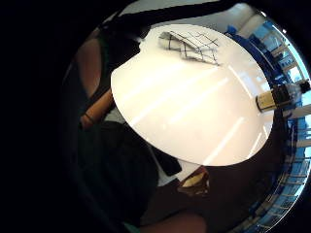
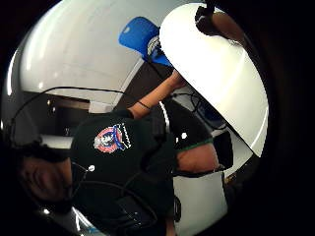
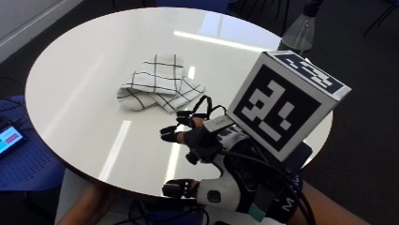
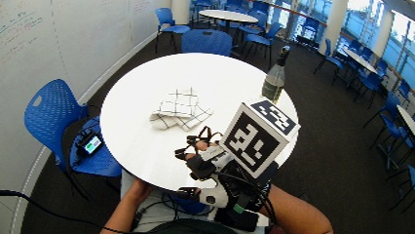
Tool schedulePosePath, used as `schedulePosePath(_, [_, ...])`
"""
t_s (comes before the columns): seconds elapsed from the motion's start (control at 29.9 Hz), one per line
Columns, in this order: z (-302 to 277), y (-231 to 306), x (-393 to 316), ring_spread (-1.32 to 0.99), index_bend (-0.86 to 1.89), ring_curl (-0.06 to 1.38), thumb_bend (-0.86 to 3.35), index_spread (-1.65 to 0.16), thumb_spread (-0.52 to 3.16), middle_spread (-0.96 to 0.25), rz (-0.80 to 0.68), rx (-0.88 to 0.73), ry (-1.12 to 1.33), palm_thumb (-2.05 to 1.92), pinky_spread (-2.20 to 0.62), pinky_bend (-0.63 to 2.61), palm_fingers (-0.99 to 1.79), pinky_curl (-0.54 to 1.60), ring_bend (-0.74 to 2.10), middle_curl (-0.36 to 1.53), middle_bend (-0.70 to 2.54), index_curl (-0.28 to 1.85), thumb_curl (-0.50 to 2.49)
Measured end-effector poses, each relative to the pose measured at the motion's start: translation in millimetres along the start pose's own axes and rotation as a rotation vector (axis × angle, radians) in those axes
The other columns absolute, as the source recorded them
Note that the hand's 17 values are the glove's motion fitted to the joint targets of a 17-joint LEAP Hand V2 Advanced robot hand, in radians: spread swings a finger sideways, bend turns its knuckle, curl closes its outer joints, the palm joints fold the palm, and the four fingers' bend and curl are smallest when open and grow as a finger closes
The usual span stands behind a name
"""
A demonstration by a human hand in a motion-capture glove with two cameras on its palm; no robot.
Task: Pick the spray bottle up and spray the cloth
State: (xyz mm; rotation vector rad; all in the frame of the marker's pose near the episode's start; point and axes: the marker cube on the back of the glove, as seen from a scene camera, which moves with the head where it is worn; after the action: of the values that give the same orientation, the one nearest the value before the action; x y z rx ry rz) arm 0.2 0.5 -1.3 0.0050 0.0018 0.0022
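A white cloth with a dark grid pattern (image 3: 156,84) lies crumpled on the round white table (image 3: 81,61), left of centre; it also shows in the wide view (image 4: 180,111) and the little finger side palm view (image 1: 192,46). The spray bottle (image 4: 274,78), clear with a dark top and a label, stands upright at the table's far right edge (image 3: 298,30) (image 1: 279,95). My gloved right hand (image 3: 203,138) hovers over the near edge of the table, fingers relaxed and spread, holding nothing. It is well short of both the cloth and the bottle.
A blue chair (image 4: 48,114) stands left of the table with a lit device (image 4: 91,144) on its seat. Another blue chair (image 4: 206,41) stands behind the table. My bare left arm (image 4: 133,195) hangs below the near table edge.
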Motion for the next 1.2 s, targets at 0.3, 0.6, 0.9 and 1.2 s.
schedulePosePath(0.3, [-2,2,2,0.06,0.33,0.17,0.26,-0.32,0.84,0.03,0.010,0.015,0.006,0.48,0.21,0.32,0.57,0.18,0.30,0.13,0.18,0.23,0.15])
schedulePosePath(0.6, [-1,-1,6,0.07,0.29,0.20,0.21,-0.36,1.03,0.03,0.020,0.055,-0.015,0.51,0.24,0.29,0.57,0.22,0.29,0.17,0.17,0.28,0.20])
schedulePosePath(0.9, [-10,-19,28,0.06,0.23,0.23,0.15,-0.37,1.11,0.03,0.075,0.200,-0.088,0.53,0.25,0.27,0.63,0.25,0.30,0.21,0.18,0.30,0.24])
schedulePosePath(1.2, [-20,-41,61,0.05,0.19,0.25,0.11,-0.36,1.15,0.03,0.167,0.291,-0.157,0.56,0.25,0.23,0.67,0.27,0.29,0.25,0.18,0.32,0.27])
